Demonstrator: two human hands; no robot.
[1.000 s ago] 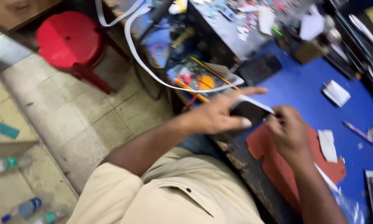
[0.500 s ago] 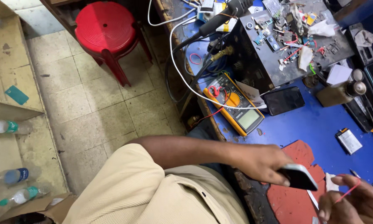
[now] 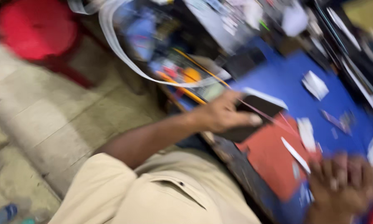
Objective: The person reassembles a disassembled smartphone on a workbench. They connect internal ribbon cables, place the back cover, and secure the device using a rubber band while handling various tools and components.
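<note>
Black, flat slab phone [image 3: 253, 112] gripped by left hand [image 3: 221, 114].

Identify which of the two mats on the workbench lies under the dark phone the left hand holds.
The red mat, nearest the person; the blue mat lies beyond it.

Short-sleeved beige shirt [image 3: 153, 191] with small dark button.

Repair workshop — cluttered workbench [image 3: 286, 79] (cables [image 3: 124, 58]).
</note>
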